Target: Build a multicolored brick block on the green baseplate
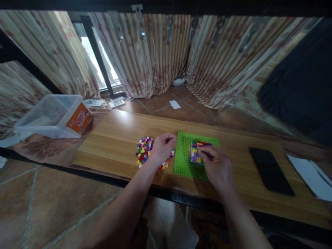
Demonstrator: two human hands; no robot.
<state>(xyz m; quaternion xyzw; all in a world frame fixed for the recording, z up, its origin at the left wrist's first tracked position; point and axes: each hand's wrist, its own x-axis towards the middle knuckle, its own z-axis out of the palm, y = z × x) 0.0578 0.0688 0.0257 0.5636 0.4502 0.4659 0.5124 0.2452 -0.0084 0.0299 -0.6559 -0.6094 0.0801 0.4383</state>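
Keep the loose bricks [144,150] beside the left hand [163,149], its fingers curled, contents unclear, and press squarely on the brick stack [194,156] atop the green board [182,164] with the right hand [218,166], whose grip I cannot tell.

L hand [163,147], R hand [219,165] — fingers [208,149] bent
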